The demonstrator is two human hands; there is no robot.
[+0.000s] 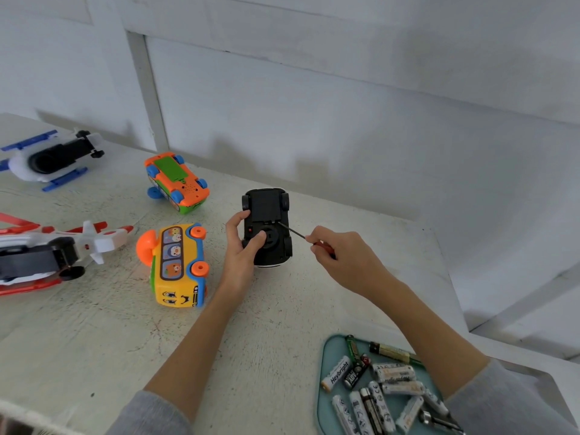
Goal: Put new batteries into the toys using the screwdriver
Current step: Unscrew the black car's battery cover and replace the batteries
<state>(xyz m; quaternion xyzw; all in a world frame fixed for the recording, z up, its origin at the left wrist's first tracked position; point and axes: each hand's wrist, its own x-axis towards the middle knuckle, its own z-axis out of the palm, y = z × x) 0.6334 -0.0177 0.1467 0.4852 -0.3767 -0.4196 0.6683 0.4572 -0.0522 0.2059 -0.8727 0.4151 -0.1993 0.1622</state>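
A black toy car (267,211) lies upside down on the white table, wheels up. My left hand (241,246) grips its near left side, thumb on the round part of the underside. My right hand (340,257) pinches a screwdriver (295,233) with a red handle; its dark shaft slants up-left and the tip meets the car's underside by the battery cover edge. A teal tray (328,350) at the lower right holds several loose AA batteries (394,373).
A yellow bus toy (179,268) lies on its side left of my left arm. An orange and green car (175,182) lies upside down behind it. A blue and white helicopter (53,158) and a red and white helicopter (47,252) sit at the far left. A white wall stands close behind.
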